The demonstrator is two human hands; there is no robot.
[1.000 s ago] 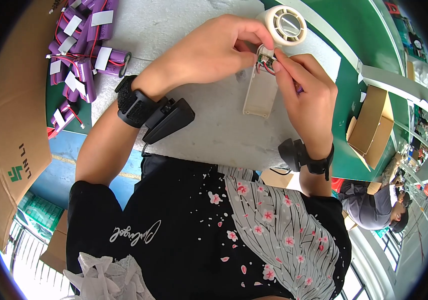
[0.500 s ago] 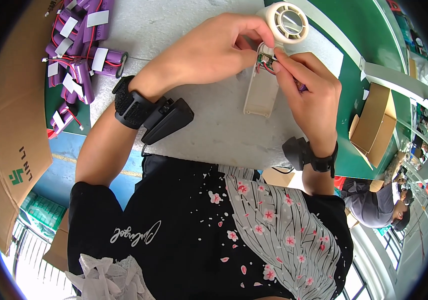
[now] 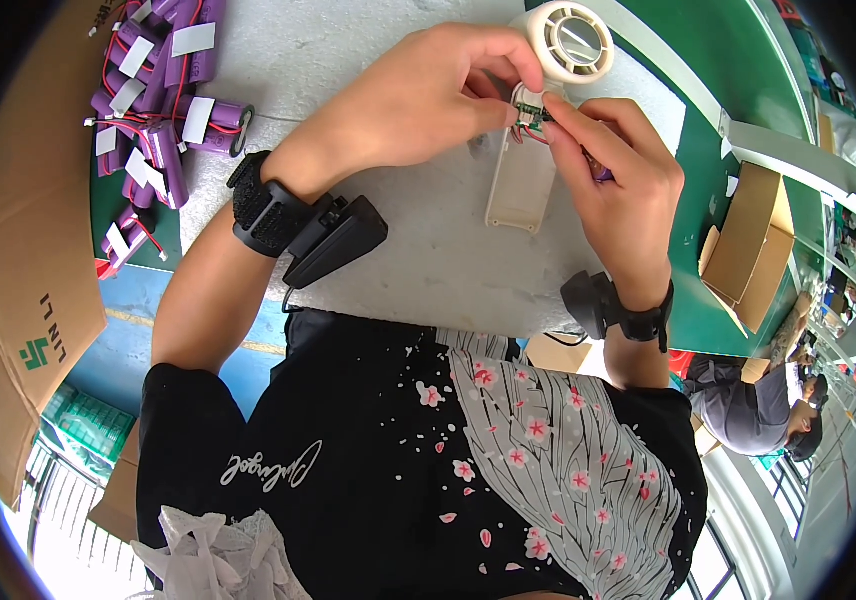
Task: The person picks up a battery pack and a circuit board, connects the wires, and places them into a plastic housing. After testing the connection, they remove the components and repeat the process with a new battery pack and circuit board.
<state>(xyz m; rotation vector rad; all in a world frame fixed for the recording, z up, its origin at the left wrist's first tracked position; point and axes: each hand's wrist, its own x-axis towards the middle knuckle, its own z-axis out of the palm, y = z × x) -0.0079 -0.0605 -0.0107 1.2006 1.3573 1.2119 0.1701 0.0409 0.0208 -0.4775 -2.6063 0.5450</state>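
A cream handheld fan (image 3: pixel 522 185) lies with its handle open and its round slotted head (image 3: pixel 570 42) at the far end. My left hand (image 3: pixel 438 95) is closed on it near the neck, thumb and fingers beside a small green circuit board (image 3: pixel 529 112). My right hand (image 3: pixel 623 180) pinches at the board's right edge with thumb and forefinger; the small piece between the fingertips is mostly hidden. Red wires (image 3: pixel 533 133) run from the board toward this hand. Under its curled fingers, part of a purple battery (image 3: pixel 601 172) shows.
Several purple batteries (image 3: pixel 163 150) with white tabs and red and black wires are piled at the left. A grey foam-like pad (image 3: pixel 418 260) covers the green table. An open cardboard box (image 3: pixel 748 245) stands right; a large carton (image 3: pixel 18 250) is far left. Another person (image 3: pixel 758 410) sits farther right.
The fan has shifted very slightly to the left along with my fingers. Both hands keep their hold at the circuit board.
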